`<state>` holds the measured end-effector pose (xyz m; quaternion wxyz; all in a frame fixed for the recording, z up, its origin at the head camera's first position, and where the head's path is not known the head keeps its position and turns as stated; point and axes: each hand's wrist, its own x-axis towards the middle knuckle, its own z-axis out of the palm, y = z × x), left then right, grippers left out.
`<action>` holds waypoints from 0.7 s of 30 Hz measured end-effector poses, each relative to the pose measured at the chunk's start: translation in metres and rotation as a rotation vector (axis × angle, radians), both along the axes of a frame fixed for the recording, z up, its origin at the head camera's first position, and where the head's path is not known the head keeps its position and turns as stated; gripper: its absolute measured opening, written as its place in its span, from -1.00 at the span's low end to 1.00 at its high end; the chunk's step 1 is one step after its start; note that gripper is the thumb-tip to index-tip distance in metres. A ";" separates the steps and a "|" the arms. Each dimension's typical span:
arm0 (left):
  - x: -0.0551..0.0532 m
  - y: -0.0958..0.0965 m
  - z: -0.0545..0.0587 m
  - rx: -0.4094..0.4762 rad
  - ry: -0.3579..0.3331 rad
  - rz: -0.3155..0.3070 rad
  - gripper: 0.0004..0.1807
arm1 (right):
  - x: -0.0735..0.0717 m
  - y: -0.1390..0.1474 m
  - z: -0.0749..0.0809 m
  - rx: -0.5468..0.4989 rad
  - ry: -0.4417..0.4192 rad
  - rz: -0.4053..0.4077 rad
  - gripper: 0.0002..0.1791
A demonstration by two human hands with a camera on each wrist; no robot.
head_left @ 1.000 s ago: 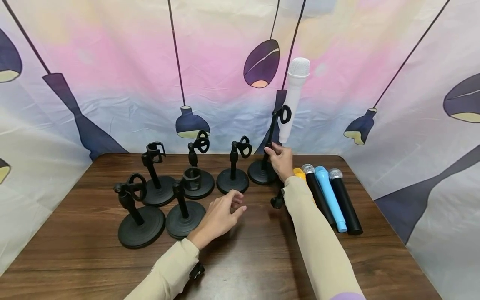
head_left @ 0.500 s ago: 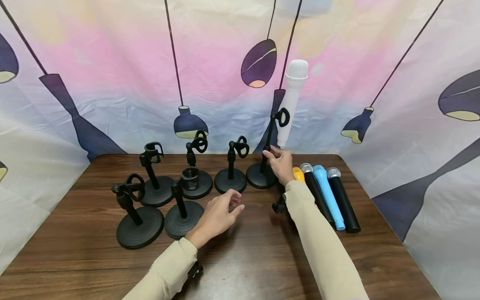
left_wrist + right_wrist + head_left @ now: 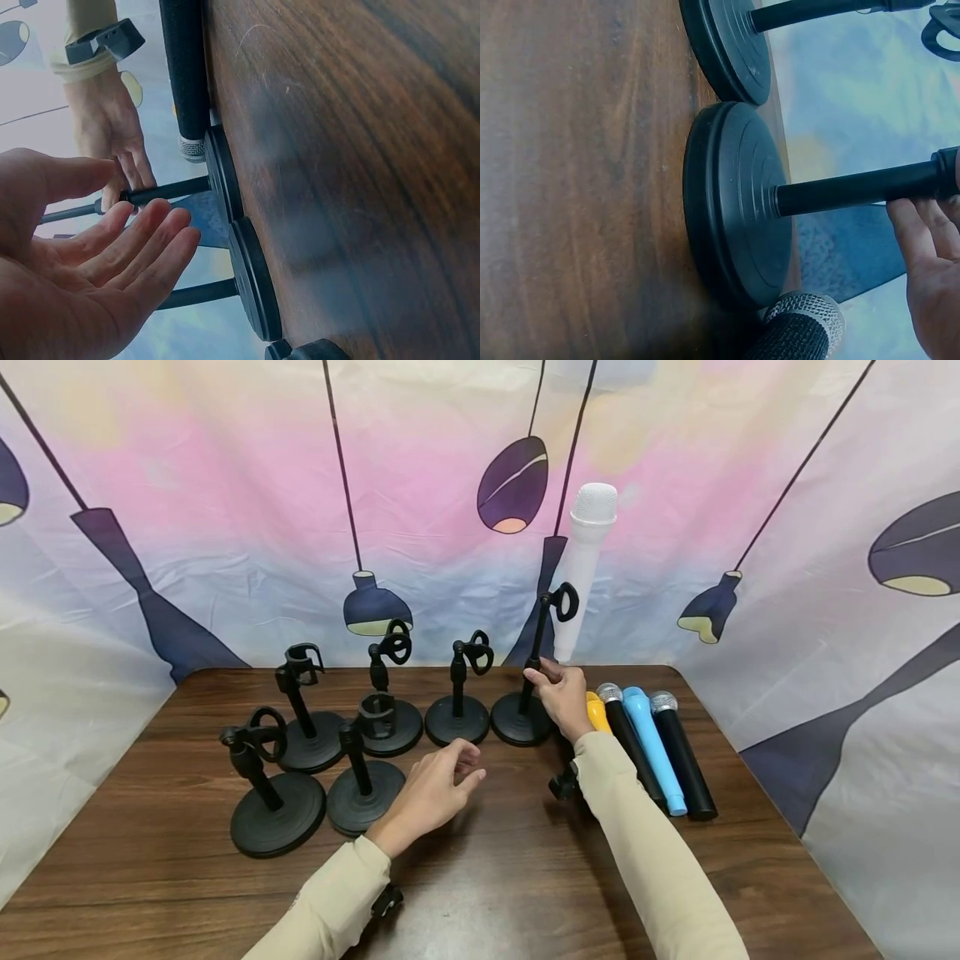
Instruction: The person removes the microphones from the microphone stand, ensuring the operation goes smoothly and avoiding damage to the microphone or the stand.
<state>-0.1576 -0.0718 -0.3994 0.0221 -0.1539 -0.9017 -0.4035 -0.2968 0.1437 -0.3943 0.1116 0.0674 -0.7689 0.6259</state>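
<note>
My right hand [image 3: 564, 697] grips the pole of the rightmost black microphone stand [image 3: 519, 722], fingers and thumb just at the collar of its pole. Its round base [image 3: 742, 210] is on the table in the right wrist view. A white microphone [image 3: 581, 568] leans upright at that stand's ring clip [image 3: 566, 602], head up. My left hand [image 3: 431, 793] hovers over the table with loosely bent fingers, nothing in it. In the left wrist view its palm [image 3: 82, 277] faces up with the fingers apart. Close to its left is a stand with a cup-like clip [image 3: 367, 793].
Several more black stands [image 3: 456, 718] are grouped at the left and middle of the wooden table [image 3: 510, 877]. To the right lie a yellow microphone [image 3: 597, 710], a light blue microphone [image 3: 654, 747] and two black microphones [image 3: 686, 760]. A printed cloth [image 3: 262, 527] hangs behind.
My right hand has drawn the rightmost stand, with the white microphone, slightly toward me along the table. My left hand has hardly moved, and the whole view has shifted a little.
</note>
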 end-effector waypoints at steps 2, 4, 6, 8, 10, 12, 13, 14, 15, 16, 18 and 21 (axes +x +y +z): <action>0.000 -0.001 0.000 0.002 0.001 0.002 -0.73 | 0.004 0.000 0.000 -0.011 0.006 0.003 -0.51; 0.000 -0.001 0.000 0.004 0.003 0.002 -0.73 | 0.007 0.000 -0.001 -0.018 0.014 0.001 -0.52; 0.000 -0.002 0.000 0.004 0.003 0.004 -0.73 | 0.012 0.000 -0.002 -0.007 0.021 -0.006 -0.52; -0.001 -0.003 0.001 0.004 0.005 0.006 -0.73 | 0.016 0.000 -0.002 0.006 0.025 -0.015 -0.51; -0.001 -0.005 0.001 0.005 0.006 0.010 -0.74 | 0.020 0.000 -0.002 0.017 0.024 -0.021 -0.50; -0.002 -0.006 0.002 0.008 0.007 0.018 -0.75 | 0.025 0.000 -0.001 0.026 0.018 -0.020 -0.48; -0.002 -0.006 0.002 0.010 0.008 0.021 -0.75 | 0.027 -0.001 -0.001 0.025 0.016 -0.019 -0.48; -0.002 -0.007 0.003 0.012 0.007 0.025 -0.75 | 0.029 -0.001 -0.001 0.024 0.014 -0.017 -0.47; -0.002 -0.007 0.003 0.013 0.009 0.026 -0.76 | 0.032 -0.001 -0.001 0.025 0.014 -0.015 -0.47; -0.001 -0.008 0.004 0.017 0.010 0.027 -0.76 | 0.034 -0.001 -0.001 0.024 0.014 -0.011 -0.47; -0.001 -0.008 0.004 0.020 0.015 0.025 -0.77 | 0.038 -0.001 -0.002 0.019 0.015 -0.004 -0.46; 0.000 -0.009 0.005 0.030 0.024 0.024 -0.77 | 0.044 0.000 -0.004 0.018 0.019 0.009 -0.45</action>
